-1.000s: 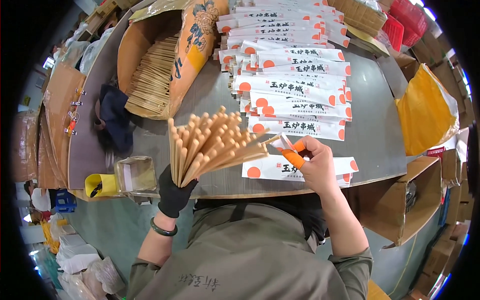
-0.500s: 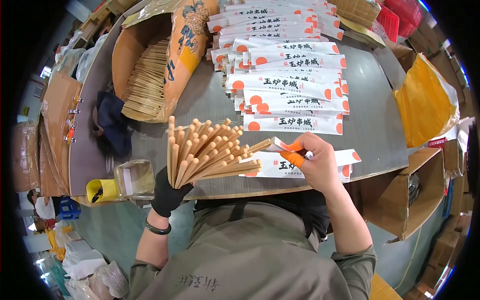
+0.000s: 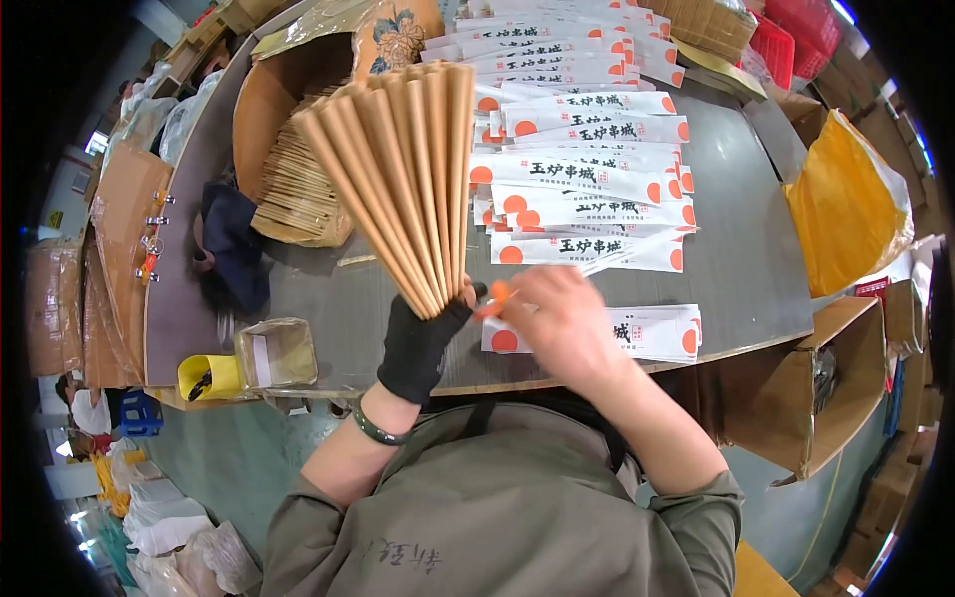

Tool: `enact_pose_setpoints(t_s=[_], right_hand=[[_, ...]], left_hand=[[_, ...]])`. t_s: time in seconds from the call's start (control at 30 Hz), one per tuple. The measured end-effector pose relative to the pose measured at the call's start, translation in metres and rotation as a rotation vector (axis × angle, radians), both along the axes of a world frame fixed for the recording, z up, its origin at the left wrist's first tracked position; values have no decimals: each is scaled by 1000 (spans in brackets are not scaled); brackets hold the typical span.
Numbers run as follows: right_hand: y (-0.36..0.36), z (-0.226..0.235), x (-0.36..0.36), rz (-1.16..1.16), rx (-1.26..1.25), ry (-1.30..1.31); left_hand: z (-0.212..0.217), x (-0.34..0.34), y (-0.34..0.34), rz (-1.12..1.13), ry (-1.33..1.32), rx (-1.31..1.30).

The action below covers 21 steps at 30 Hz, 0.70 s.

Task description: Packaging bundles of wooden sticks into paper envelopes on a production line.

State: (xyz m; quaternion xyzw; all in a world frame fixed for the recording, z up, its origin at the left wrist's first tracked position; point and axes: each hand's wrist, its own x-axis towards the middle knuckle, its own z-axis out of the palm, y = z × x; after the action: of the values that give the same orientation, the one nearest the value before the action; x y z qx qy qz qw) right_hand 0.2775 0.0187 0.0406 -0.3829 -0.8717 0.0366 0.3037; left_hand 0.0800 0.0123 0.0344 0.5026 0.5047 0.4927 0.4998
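A fanned bundle of wooden chopsticks (image 3: 408,179) stands upright in my left hand (image 3: 423,343), which wears a black glove and is closed round their lower ends. My right hand (image 3: 562,323) is beside it, orange covers on its fingertips. Motion blurs those fingers, so whether they grip anything is unclear. Below and behind the right hand, white paper chopstick sleeves (image 3: 662,333) with orange-red dots lie in a small pile at the table's near edge. Past it, a narrow white sleeve (image 3: 642,251) lies slanted and blurred across the nearest of the stacked sleeves (image 3: 567,171).
At the far left, an open carton (image 3: 257,119) holds many more chopsticks. Dark cloth (image 3: 234,244), a yellow container (image 3: 211,377) and a clear-taped box (image 3: 277,353) line the table's left side. On the right are a yellow sack (image 3: 846,204) and an open cardboard box (image 3: 796,398).
The chopstick bundle has swung upright and moved right and up with my left hand. My right hand has moved left toward it; the sleeve it held with chopsticks in it is no longer visible there.
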Motion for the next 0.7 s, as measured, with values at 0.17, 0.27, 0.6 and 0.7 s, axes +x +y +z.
enact_pose_setpoints(t_s=[0.17,0.27,0.6,0.7], right_hand=[[-34,-11,18,-13,-80,-187],[-42,-22,19,77,-94,-283],[-37,-41,16,-107,-211,214],[-30,-28,19,-218,-472,420]], left_hand=[[-15,-36,5,12,235,-106],[-29,-44,2,89,119,3],[-31,-74,-11,203,321,68],[-32,-85,-16,272,480,185]])
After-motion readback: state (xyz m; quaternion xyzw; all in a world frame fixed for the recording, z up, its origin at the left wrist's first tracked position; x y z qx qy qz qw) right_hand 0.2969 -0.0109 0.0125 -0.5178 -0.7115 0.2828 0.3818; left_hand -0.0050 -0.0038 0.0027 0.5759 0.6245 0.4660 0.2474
